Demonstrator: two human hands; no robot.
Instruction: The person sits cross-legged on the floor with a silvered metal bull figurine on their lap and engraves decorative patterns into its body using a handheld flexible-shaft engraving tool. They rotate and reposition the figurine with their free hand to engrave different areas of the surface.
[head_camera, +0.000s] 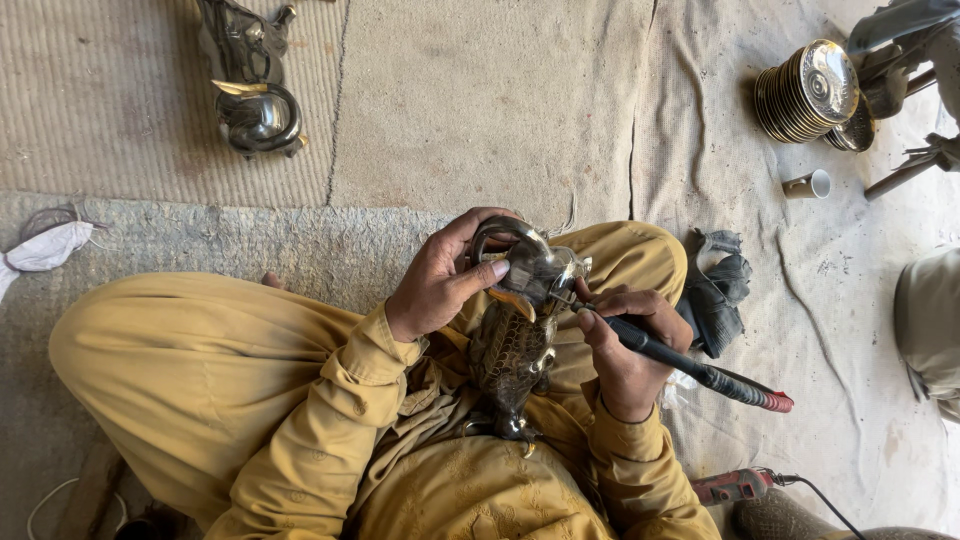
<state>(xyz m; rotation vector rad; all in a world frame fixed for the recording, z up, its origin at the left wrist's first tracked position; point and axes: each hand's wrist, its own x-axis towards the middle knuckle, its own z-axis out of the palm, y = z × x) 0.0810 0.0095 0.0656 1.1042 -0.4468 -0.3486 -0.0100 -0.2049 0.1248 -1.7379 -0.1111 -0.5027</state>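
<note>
While my left hand (435, 280) gripped the metal bird figure (515, 335) on my lap,
my right hand (625, 350) held the black engraving tool (700, 372) pen-like; short, light, steady strokes suited best.

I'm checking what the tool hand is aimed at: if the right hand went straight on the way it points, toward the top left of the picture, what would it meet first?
The right hand, gripping a black pen-like tool, would most likely first meet the metal elephant figure that the left hand steadies on the lap. The tool's tip seems to be at the figure's head, though depth is unclear.
</note>
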